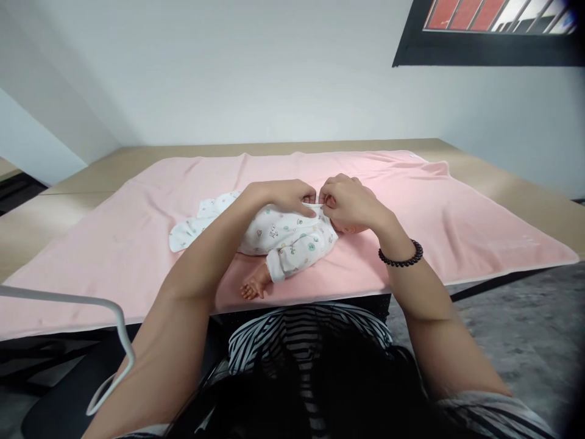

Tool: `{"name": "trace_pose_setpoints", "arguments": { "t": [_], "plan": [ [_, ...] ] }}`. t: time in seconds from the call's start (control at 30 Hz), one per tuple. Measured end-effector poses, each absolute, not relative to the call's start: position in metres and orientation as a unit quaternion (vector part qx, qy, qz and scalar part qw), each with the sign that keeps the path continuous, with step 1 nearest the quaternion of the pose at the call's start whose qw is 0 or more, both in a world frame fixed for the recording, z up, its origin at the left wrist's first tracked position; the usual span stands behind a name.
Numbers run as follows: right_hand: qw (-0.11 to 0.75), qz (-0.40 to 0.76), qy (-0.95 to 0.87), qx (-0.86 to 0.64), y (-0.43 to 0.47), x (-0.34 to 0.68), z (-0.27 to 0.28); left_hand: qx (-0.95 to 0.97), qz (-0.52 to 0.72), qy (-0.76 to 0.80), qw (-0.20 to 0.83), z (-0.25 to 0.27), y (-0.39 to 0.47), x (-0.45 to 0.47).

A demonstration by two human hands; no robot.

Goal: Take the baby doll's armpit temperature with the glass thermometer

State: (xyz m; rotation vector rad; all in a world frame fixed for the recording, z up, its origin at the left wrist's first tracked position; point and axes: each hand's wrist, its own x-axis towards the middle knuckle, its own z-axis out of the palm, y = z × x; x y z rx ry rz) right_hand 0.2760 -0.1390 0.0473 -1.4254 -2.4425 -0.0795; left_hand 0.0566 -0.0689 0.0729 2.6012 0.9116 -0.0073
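Note:
A baby doll (256,281) lies on its back, its head to the right and one bare hand toward me. It wears a white footed romper (278,230) printed with small animals and coloured dots. My left hand (295,196) is closed on the romper's front opening at the upper chest. Close beside it, my right hand (348,198) pinches the romper's edge near the collar. Between the two hands a short stretch of the edge is lifted. The right hand and wrist cover most of the doll's head, and the fastening itself is hidden by my fingers.
A pink blanket (150,207) is spread under the doll over a light wooden table (105,167) and hangs at the front edge. A white wall stands behind. A pale bent tube (119,317) juts in at the lower left, beside a dark chair (68,390).

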Motion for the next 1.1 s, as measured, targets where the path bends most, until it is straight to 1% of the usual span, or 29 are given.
{"name": "trace_pose_setpoints", "arguments": {
  "t": [0.1,0.2,0.3,0.37,0.5,0.6,0.77,1.1],
  "plan": [
    [0.154,-0.033,-0.859,-0.488,-0.137,0.269,0.046,0.918,0.082,0.338,0.188,0.054,-0.080,0.050],
    [0.134,-0.028,-0.866,-0.480,-0.139,0.259,0.047,0.903,0.182,0.363,0.144,0.034,-0.095,0.044],
    [0.136,-0.005,-0.868,-0.477,-0.141,0.254,0.049,0.895,0.243,0.361,0.100,0.015,-0.104,0.041],
    [0.145,0.002,-0.868,-0.474,-0.142,0.254,0.049,0.890,0.268,0.356,0.097,0.007,-0.104,0.041],
    [0.151,-0.002,-0.865,-0.479,-0.141,0.258,0.048,0.878,0.278,0.364,0.136,0.002,-0.099,0.041],
    [0.154,-0.022,-0.860,-0.486,-0.141,0.259,0.048,0.876,0.276,0.368,0.145,0.003,-0.099,0.041],
    [0.133,-0.065,-0.852,-0.503,-0.142,0.258,0.044,0.876,0.270,0.367,0.161,0.008,-0.105,0.045],
    [0.140,-0.082,-0.863,-0.478,-0.135,0.264,0.033,0.876,0.246,0.387,0.149,0.009,-0.103,0.047]
  ]
}}
